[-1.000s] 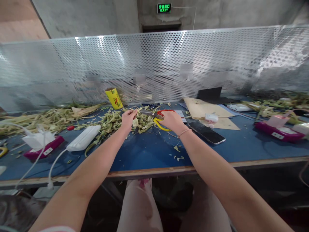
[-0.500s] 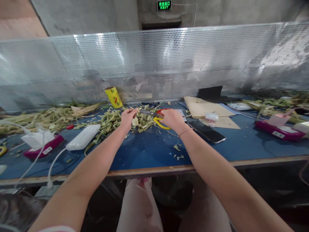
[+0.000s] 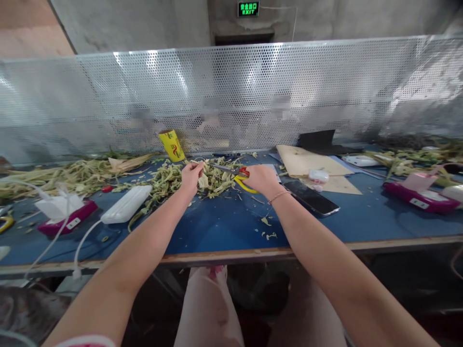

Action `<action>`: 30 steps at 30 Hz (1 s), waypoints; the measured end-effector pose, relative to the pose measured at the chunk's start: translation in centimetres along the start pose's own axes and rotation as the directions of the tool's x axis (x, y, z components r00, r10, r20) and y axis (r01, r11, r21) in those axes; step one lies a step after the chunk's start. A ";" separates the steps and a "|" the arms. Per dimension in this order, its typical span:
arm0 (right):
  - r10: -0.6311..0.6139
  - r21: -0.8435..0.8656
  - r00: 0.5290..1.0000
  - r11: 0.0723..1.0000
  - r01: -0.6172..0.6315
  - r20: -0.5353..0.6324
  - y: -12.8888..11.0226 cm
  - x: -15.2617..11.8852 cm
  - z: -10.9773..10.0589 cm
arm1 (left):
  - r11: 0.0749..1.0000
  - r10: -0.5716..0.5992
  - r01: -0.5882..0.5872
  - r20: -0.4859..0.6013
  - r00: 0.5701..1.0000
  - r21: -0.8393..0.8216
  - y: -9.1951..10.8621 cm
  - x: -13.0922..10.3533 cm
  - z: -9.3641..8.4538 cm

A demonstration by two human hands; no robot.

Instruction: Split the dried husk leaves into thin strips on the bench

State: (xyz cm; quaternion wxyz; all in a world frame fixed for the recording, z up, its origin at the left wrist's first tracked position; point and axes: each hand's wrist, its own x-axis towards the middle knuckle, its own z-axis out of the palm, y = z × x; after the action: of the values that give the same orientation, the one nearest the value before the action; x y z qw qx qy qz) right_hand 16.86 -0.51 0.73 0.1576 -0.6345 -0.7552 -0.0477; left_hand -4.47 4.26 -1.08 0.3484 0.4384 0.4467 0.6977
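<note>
My right hand (image 3: pixel 263 179) is closed around the handles of a pair of scissors (image 3: pixel 226 168), one handle red and one yellow. The blades point left and reach close to the fingertips of my left hand (image 3: pixel 191 174). Those fingertips are pinched on a pale piece of dried plant (image 3: pixel 203 180), mostly hidden by the fingers. Beneath and around both hands lies a pile of dried greenish-yellow plant pieces (image 3: pixel 164 180) on the blue tabletop (image 3: pixel 217 226).
Left of the pile are a white power bank (image 3: pixel 126 205) with a cable and a magenta holder (image 3: pixel 67 217). A yellow tube (image 3: pixel 172 146) stands behind. On the right are a phone (image 3: pixel 311 197), brown paper (image 3: pixel 311 161) and a small clear-topped case (image 3: pixel 319 177). A perforated metal screen (image 3: pixel 231 96) closes off the back.
The scissors' handles have come closer together in my right hand, and the blades look narrower. My left hand keeps its pinch in nearly the same place. The view has shifted slightly.
</note>
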 end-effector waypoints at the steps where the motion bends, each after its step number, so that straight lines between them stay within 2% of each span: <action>1: 0.014 0.018 1.000 1.000 -0.014 -0.001 0.1 0.0 0.1 | 1.000 0.006 -0.006 -0.010 1.000 -0.014 0.0 0.0 0.0; 6: -0.010 0.098 1.000 0.995 0.013 -0.027 0.2 0.0 0.3 | 0.997 -0.028 0.028 0.001 1.000 -0.067 0.1 0.0 -0.1; 11: -0.068 0.107 0.996 0.991 0.074 -0.056 0.0 -0.1 0.3 | 0.992 -0.061 0.065 0.042 0.997 -0.106 0.2 -0.2 0.1; 16: -0.074 0.125 0.993 0.988 0.085 -0.091 0.0 -0.1 0.5 | 0.985 -0.073 0.084 0.074 0.995 -0.148 0.5 -0.5 0.3; 30: -0.082 0.150 0.995 0.985 0.090 -0.063 0.1 0.4 0.5 | 0.983 -0.078 0.095 0.113 0.991 -0.156 0.5 -0.9 0.5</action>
State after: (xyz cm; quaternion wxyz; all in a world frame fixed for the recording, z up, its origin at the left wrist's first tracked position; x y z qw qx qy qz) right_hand 16.82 -0.02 0.36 0.2248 -0.5858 -0.7786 -0.0147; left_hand -3.77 3.47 -0.79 0.4359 0.4257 0.3883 0.6913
